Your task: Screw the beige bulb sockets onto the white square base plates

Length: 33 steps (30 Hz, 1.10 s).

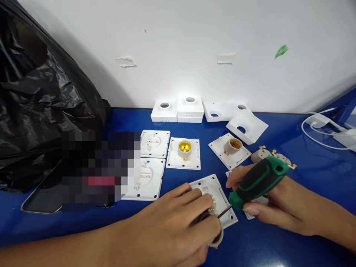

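My right hand [272, 202] is closed around a green and black screwdriver [257, 181]. Its thin shaft points left onto a white square socket plate [218, 191] lying on the blue table. My left hand [180, 222] rests curled over that plate and pinches a small part by the screwdriver tip; the part is mostly hidden under my fingers. Two more plates with brass lamp sockets, one [184, 152] in the middle and one [230, 149] to its right, lie just beyond.
White covers with round holes [190, 108] line the wall. Two plates lie face down at left [154, 142]. A black plastic bag [39, 96] fills the left side, with a phone [41, 198] in front. White cables [322, 128] lie at right.
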### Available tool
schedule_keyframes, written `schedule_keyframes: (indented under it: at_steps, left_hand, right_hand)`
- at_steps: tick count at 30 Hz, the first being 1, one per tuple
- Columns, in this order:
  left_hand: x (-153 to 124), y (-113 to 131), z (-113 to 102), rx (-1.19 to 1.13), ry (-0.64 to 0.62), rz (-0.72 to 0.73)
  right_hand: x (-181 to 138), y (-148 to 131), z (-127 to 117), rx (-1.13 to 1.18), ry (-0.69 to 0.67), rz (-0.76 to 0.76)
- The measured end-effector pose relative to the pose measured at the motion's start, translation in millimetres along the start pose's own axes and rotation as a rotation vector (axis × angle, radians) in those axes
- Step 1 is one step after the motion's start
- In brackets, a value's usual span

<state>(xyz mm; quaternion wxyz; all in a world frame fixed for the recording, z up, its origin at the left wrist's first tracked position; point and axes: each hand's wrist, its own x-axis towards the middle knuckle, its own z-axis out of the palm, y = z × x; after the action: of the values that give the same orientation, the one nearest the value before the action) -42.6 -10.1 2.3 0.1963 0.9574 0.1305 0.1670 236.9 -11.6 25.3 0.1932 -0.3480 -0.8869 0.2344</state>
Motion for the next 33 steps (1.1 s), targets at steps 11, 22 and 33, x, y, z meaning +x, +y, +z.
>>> schedule_keyframes:
  at_steps: [11, 22, 33]
  left_hand:
    - [1.0, -0.6, -0.5, 0.008, 0.000, -0.008]
    - [1.5, 1.8, -0.7, 0.030, 0.006, -0.030]
    - [0.4, 1.5, -1.0, 0.007, 0.012, -0.008]
  right_hand:
    - [-0.9, 1.1, -0.5, -0.033, -0.006, -0.024]
    - [1.4, 1.7, -0.9, -0.042, -0.015, -0.022]
    - [0.3, 0.0, -1.0, -0.020, -0.023, 0.015]
